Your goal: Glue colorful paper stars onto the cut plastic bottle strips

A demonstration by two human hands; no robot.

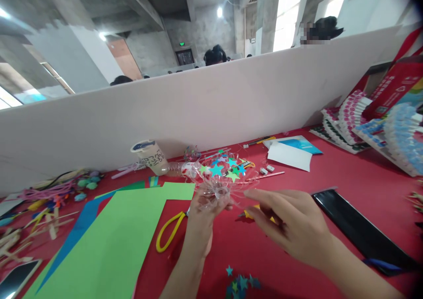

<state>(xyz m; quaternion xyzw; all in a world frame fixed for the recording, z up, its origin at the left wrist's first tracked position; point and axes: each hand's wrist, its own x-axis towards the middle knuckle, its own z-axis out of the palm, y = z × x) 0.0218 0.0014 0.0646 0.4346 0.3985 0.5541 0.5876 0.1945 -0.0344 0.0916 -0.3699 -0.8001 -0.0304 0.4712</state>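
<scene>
Red table point(246, 250); clear plastic piece point(220, 192) in left hand point(202, 203), outline indistinct.

We identify a red table point(330, 178), light-green paper point(122, 237) at lower left, blue and green stars point(216, 170) at centre, and a white, black-lettered cup point(153, 159) left of centre.
</scene>
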